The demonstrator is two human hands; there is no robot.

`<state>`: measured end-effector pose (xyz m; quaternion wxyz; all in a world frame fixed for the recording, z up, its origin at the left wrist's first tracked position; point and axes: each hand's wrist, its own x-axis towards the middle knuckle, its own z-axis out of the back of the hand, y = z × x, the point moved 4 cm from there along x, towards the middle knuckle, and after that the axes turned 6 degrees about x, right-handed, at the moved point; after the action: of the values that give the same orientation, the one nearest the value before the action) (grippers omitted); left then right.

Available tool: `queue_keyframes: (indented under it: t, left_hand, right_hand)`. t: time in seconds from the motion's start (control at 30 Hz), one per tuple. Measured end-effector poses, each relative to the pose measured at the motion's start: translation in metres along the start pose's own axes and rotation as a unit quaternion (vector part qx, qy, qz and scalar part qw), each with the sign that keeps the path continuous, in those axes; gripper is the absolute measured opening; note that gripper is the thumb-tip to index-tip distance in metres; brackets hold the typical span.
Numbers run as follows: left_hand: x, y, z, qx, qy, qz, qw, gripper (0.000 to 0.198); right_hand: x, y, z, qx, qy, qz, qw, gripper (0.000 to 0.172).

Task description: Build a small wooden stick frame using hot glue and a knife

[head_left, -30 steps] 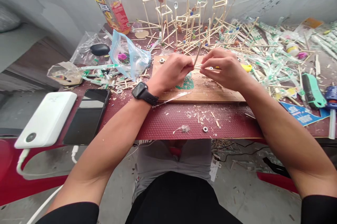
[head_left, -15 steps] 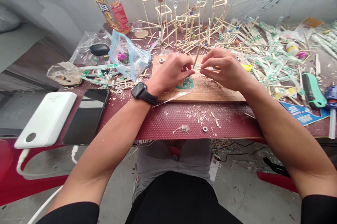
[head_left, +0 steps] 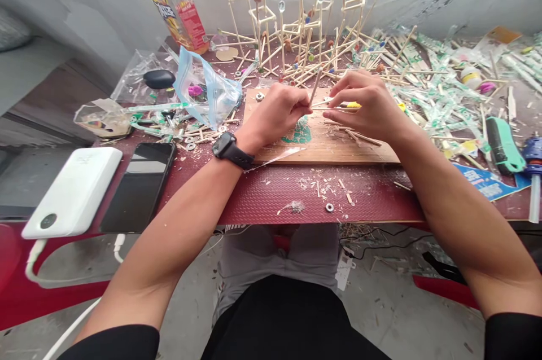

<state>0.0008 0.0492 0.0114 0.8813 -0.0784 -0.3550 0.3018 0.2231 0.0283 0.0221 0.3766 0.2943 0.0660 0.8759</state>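
My left hand (head_left: 277,112), a black watch on its wrist, is closed in a pinch on a thin wooden stick (head_left: 315,87) that points up and away. My right hand (head_left: 367,105) is closed on a second stick lying crosswise, which meets the first between my fingertips. Both hands hover over a wooden board (head_left: 322,145) on the dark red table (head_left: 271,196). A yellow-handled tool (head_left: 353,105) shows behind my right fingers. Beyond the board stands a structure of upright sticks (head_left: 296,27) topped with beads.
A white power bank (head_left: 74,191) and a black phone (head_left: 139,185) lie at the left. Plastic bags (head_left: 207,92) and a snack packet (head_left: 178,7) sit behind them. Loose sticks and green wrappers (head_left: 436,89) cover the right, with a green tool (head_left: 502,145). A small nut (head_left: 329,207) lies near the front edge.
My right hand has lifted slightly and shifted, uncovering more of the yellow-handled tool. The left hand holds its stick almost as before.
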Motion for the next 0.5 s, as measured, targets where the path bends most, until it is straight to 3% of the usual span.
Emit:
queue_keyframes:
  t: [0.17, 0.5]
  left_hand:
    - [0.000, -0.002, -0.002, 0.008, -0.005, -0.010, 1.000, 0.020]
    - [0.000, -0.009, -0.007, 0.002, 0.037, 0.003, 0.999, 0.023]
  right_hand:
    - [0.000, 0.005, -0.003, -0.028, -0.004, 0.000, 1.000, 0.016]
    - [0.000, 0.013, -0.008, -0.035, 0.008, 0.024, 0.999, 0.019]
